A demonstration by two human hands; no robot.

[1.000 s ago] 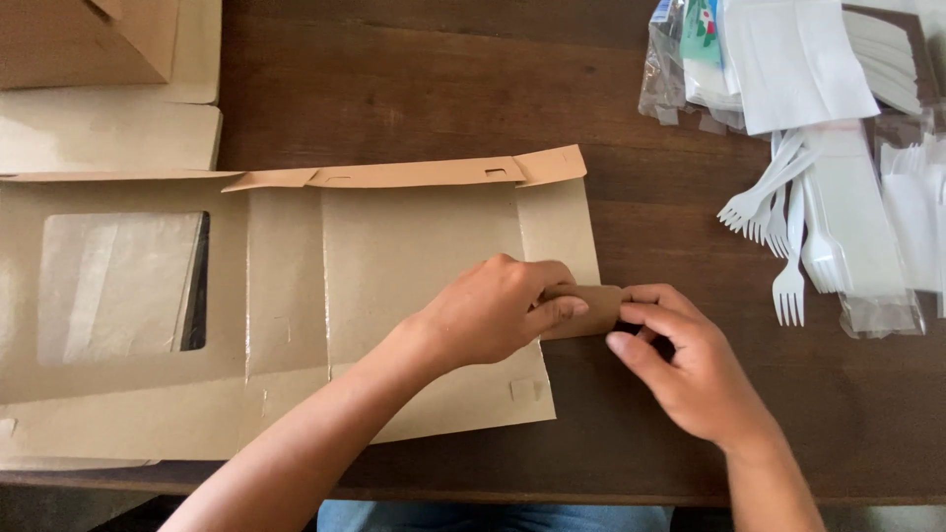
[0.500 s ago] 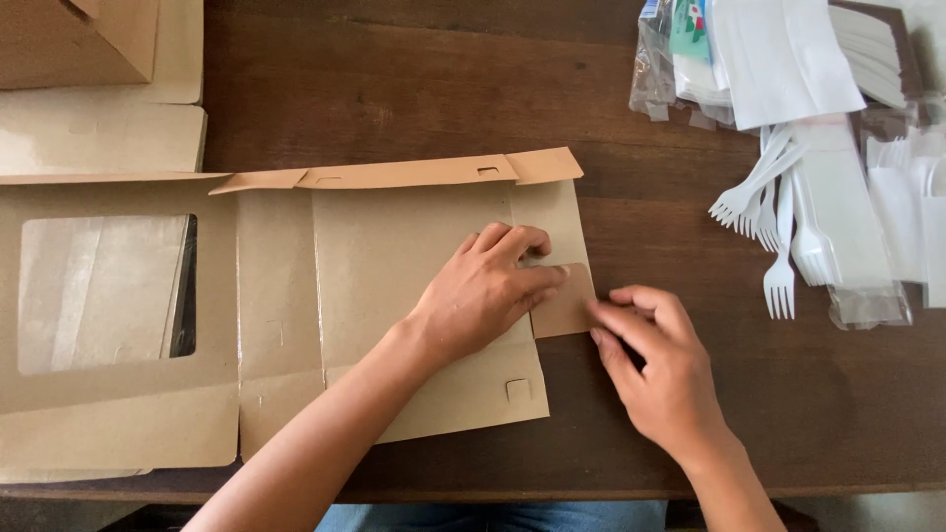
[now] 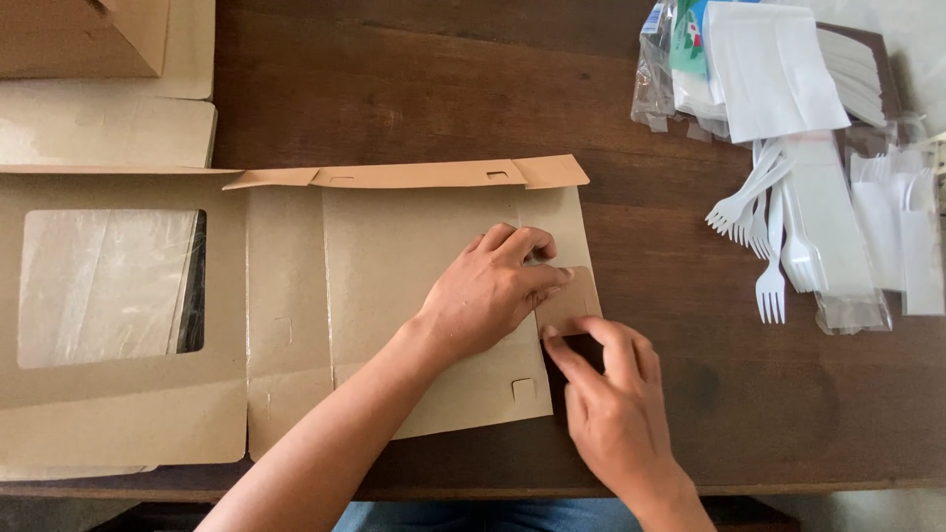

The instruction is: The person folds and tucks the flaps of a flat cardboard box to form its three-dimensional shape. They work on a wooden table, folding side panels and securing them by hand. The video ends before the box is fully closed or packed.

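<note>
A flat, unfolded brown cardboard box with a clear window panel lies on the dark wooden table. My left hand presses down on the box's right panel, its fingertips on a small side flap at the right edge. My right hand sits just below, with thumb and fingers pinching the lower edge of that same flap. The flap is folded inward over the panel.
White plastic forks lie at the right beside white napkins and clear bags. More brown cardboard boxes are stacked at the upper left. The table's front edge runs along the bottom.
The side flap, held out past the right edge a second ago, is now folded in over the panel. Both hands have shifted left and down with it.
</note>
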